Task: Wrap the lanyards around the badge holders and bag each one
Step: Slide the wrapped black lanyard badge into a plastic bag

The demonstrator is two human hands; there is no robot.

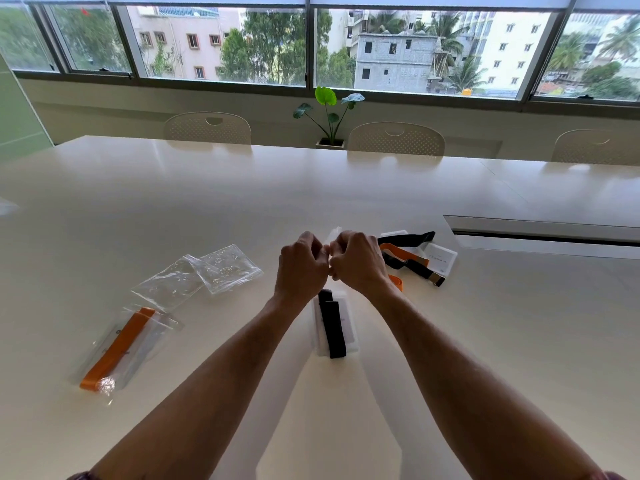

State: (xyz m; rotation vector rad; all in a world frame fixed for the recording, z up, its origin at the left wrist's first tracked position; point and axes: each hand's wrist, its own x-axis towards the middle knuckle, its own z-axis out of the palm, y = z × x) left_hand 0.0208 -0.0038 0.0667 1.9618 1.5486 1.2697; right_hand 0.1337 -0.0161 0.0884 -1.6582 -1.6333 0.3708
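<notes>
Pinching the top of a clear bag [335, 233], left hand [300, 268] and right hand [358, 263] meet knuckle to knuckle | black-wrapped badge holder [334, 327] hangs inside it above the table [242, 188] | bagged orange lanyard [117, 348] lies left | loose lanyards [408, 256] lie right.

Office mtg room: long white table [242, 188] w/ cable slot [543, 233], perforated-back chairs [396, 138] along far side, wide window strip [311, 46] w/ roller blinds, potted plant [330, 112], city bldgs outside.
</notes>
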